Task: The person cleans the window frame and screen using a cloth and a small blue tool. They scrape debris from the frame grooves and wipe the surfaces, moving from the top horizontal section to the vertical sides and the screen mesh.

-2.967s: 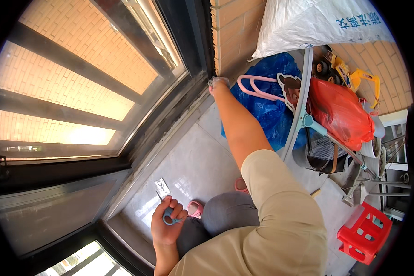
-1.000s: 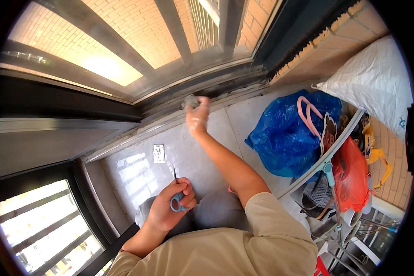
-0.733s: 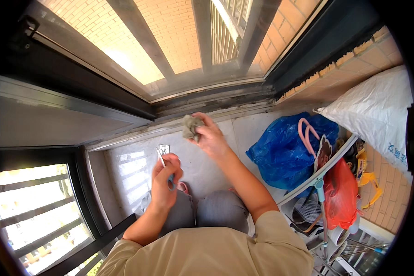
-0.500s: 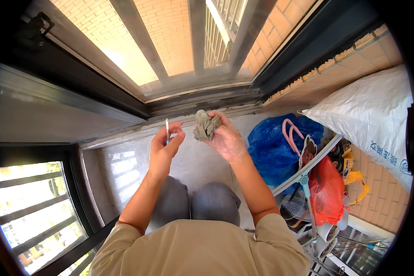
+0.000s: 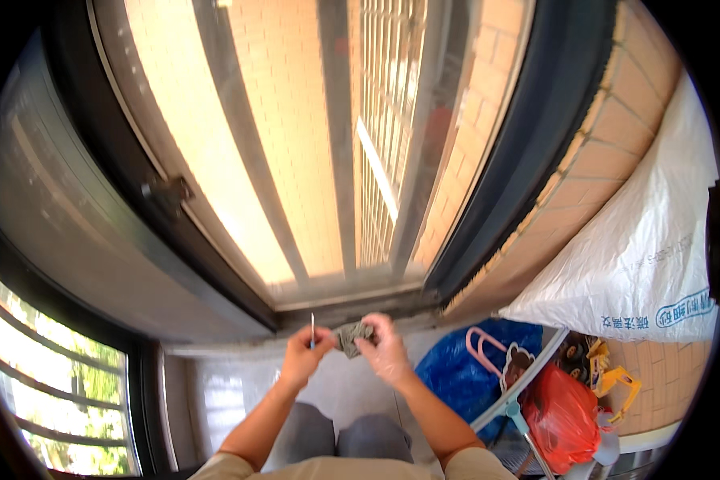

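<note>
My left hand [image 5: 298, 364] is closed around a slim tool [image 5: 313, 326] with a narrow metal tip pointing up; its exact kind is too small to make out. A crumpled grey-green cloth [image 5: 350, 339] is gripped in the fingers of my right hand [image 5: 389, 364]. The two hands are close together, and the left fingertips reach the edge of the cloth. Both are held in front of the lower frame of a barred window [image 5: 292, 160], above a pale, shiny floor [image 5: 252, 392]. The rest of the tool is hidden in my left fingers.
On the right lie a blue plastic bag [image 5: 448, 368], a red plastic bag [image 5: 562, 412] and a yellow toy [image 5: 618, 388] beside a metal rack bar [image 5: 508, 392]. A large white sack [image 5: 616, 248] leans against the tiled wall. Another barred window [image 5: 64, 392] stands at left.
My view has tilted up, showing more of the window. My hands have come together, the left fingertips now at the cloth, which is more bunched up.
</note>
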`<state>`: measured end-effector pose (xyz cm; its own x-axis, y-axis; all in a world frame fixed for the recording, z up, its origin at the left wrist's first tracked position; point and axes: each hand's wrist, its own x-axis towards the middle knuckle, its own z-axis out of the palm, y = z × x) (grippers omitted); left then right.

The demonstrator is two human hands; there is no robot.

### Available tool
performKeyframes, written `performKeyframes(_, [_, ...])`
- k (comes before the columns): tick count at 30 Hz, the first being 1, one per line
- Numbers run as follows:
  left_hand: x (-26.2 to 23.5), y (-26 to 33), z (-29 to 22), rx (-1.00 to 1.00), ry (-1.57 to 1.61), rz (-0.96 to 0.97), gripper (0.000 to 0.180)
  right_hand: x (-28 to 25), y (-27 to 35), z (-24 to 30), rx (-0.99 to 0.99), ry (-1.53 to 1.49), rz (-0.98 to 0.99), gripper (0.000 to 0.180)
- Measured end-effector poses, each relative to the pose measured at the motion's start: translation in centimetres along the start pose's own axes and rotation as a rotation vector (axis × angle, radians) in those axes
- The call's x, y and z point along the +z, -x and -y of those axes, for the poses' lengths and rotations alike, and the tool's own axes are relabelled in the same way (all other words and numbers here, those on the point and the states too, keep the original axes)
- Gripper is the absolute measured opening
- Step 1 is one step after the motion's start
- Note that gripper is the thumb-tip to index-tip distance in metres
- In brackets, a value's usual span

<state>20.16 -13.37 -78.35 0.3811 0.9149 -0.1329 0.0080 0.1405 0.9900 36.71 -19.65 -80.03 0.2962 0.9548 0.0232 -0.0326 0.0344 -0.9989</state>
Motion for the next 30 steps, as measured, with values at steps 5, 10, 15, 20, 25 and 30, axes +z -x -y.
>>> performKeyframes(5, [0.3, -0.4, 1.6, 0.117, -0.236, -0.069, 0.023, 2.7, -0.7, -0.4, -0.320, 0.292, -0.083, 0.037])
performKeyframes(10, [1.4, -0.9, -2.9, -0.059, -0.174, 0.204, 0.032, 1.6, -1.7, 0.0, -0.158, 0.276, -0.053, 0.039])
performKeyframes(15, [0.9, -0.4, -11.7, 0.314, -0.324, 0.106, 0.022, 0.2, -5.4, 12.3, -0.289, 0.142, 0.144, 0.032])
performKeyframes(20, [-3.0, 0.5, -24.2, 1.003, -0.436, -0.472, 0.010, -2.3, -8.9, 28.3, -0.549, -0.005, -0.025, 0.035])
performKeyframes(25, [-7.4, 1.2, -33.0, 1.186, -0.691, -0.816, 0.022, -3.8, -9.7, 42.0, -0.988, 0.129, -0.154, 0.028])
performKeyframes(30, [-9.0, -0.2, -35.3, 1.195, -0.885, -0.889, 0.025, -7.3, -12.7, 52.0, -1.238, 0.104, -0.686, 0.035])
